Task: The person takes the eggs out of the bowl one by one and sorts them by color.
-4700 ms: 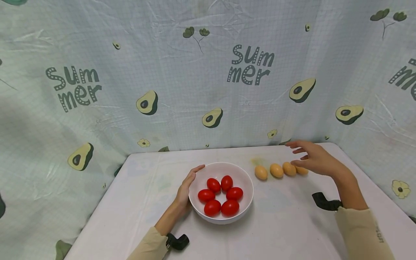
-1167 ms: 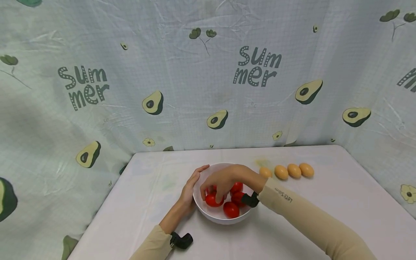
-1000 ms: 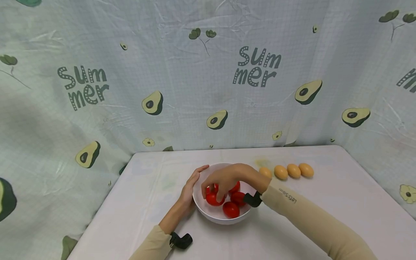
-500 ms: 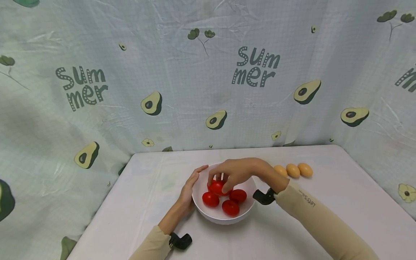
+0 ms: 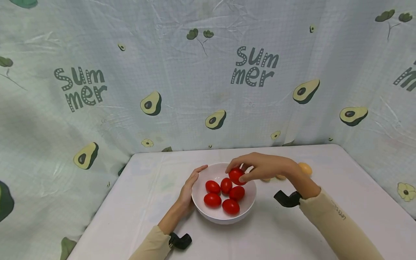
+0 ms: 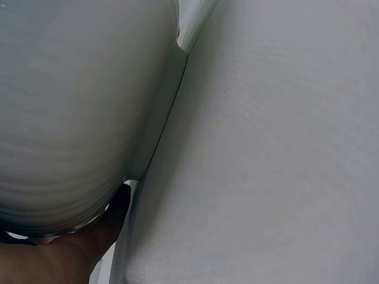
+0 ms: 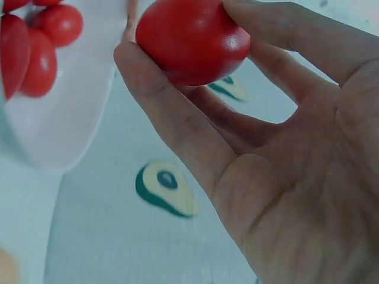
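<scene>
A white bowl (image 5: 216,216) with several glossy red eggs (image 5: 212,200) in it stands on the table. My left hand (image 5: 186,191) rests along the bowl's left side with its fingers stretched out; the left wrist view shows it touching the bowl's outer wall. Between the thumb and fingertips of my right hand (image 5: 260,167) is a red egg (image 7: 192,44), held above the bowl's right rim. Behind that hand lie yellow eggs (image 5: 305,168), mostly hidden by the hand and wrist.
The white-covered table (image 5: 156,180) reaches back to a hanging curtain (image 5: 182,79) printed with avocados and "summer". A black wrist mount (image 5: 180,241) sits on the left wrist and another wrist mount (image 5: 287,199) on the right, close to the tabletop.
My right hand has gone from over the yellow eggs into the bowl, taken a red egg there and lifted it up towards the right rim. The left hand has stayed at the bowl.
</scene>
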The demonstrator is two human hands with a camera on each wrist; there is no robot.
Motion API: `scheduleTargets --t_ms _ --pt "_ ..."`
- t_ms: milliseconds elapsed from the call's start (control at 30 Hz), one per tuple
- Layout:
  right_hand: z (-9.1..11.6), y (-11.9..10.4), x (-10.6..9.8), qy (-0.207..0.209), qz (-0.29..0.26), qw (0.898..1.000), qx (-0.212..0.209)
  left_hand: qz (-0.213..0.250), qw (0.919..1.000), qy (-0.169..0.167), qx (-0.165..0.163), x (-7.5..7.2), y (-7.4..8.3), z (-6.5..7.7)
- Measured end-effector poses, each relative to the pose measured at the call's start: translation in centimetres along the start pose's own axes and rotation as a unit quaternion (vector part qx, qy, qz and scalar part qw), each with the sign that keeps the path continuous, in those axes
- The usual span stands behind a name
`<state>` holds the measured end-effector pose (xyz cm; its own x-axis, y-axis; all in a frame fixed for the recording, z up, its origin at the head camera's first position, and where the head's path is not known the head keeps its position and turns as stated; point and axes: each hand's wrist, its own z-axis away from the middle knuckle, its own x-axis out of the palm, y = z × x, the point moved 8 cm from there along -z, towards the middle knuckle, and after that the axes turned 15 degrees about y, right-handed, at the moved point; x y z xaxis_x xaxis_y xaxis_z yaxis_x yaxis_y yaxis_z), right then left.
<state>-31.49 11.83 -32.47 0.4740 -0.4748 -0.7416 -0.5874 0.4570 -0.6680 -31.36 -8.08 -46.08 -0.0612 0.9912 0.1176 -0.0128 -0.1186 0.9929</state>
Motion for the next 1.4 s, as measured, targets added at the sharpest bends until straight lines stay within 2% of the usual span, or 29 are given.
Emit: scheduleTargets --t_ms 200,600,967,1267,1400 --pt "2.1 2.1 -1.5 0.050 -0.013 0.998 0.036 0.001 1.0000 0.001 0.004 -0.1 0.0 -0.1" --pt "5.9 5.7 -3.0 0.109 -0.039 0.993 0.039 0.000 0.9999 -0.006 0.012 -0.3 0.1 -0.1" --pt "8.0 9.3 -2.3 0.139 -0.057 0.983 0.107 0.004 0.9999 -0.006 0.009 -0.3 -0.1 0.0" --pt "8.6 11.1 -1.5 0.143 -0.012 0.986 0.089 0.005 1.0000 -0.003 0.004 -0.3 -0.1 0.1" --pt "8.7 11.9 -1.0 0.140 -0.007 0.985 0.098 0.002 1.0000 -0.006 0.006 -0.2 0.0 0.2"
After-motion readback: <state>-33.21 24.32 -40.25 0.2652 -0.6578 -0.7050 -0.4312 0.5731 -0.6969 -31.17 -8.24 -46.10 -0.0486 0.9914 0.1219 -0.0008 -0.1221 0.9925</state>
